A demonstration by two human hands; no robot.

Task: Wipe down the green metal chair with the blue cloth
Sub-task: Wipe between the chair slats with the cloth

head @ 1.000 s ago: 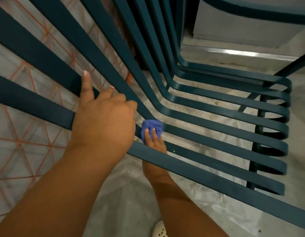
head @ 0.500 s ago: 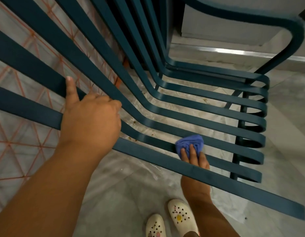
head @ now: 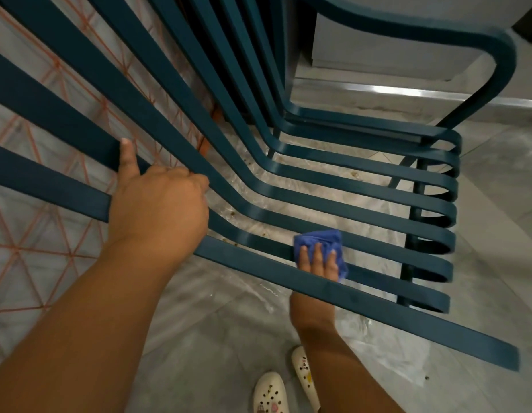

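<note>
The green metal chair [head: 363,204] fills the view, its long flat slats bending from the back on the left into the seat on the right. My left hand [head: 157,210] grips a back slat, thumb laid up along the slat above. Reaching up from under the nearest slat, my right hand [head: 318,262] presses the bunched blue cloth [head: 318,241] against a seat slat near the front. The nearest slat hides part of that hand.
Clear plastic sheeting covers the grey tiled floor [head: 217,329] under the chair. A white wall with orange triangle lines [head: 44,239] stands behind the back slats. My two white clogs [head: 270,391] are at the bottom. A metal threshold strip [head: 407,92] runs at the far side.
My right hand slid the blue cloth along the slat from the bend near my left hand rightward onto the seat part. My left hand has kept its grip. The camera shifted so my clogs came into view.
</note>
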